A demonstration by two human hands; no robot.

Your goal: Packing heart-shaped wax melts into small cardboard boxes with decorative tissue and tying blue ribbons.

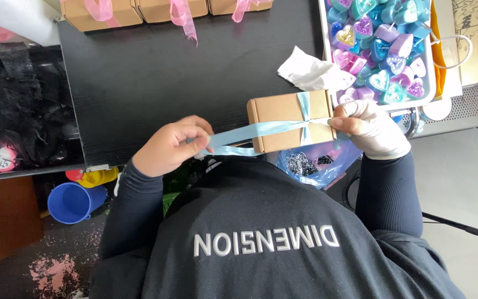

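Pale blue satin-like ribbon (pixel 261 130) is what I am working with, and from here it reads as thin, soft and slippery, so I judge it needs a firm pinch close to the crossing rather than out along the loose tails. My left hand (pixel 173 145) is closed on the two long strands, drawing them out to the side, level with the box. My right hand (pixel 373 130), in a pale glove, is pinched narrow on the ribbon at the far end of the small brown cardboard box (pixel 290 120), which sits at the near edge of the black worktop (pixel 167 72). The box looks light and fairly stiff, but its thin card would likely dent if squeezed; the corners seem the safest hold. Just below it hangs a blue plastic bag (pixel 319 164). Beyond lie a crumpled white tissue (pixel 311 73) and a white tray (pixel 432 83) of heart-shaped pieces. Farthest off, more brown boxes with pink ribbon (pixel 102 12).
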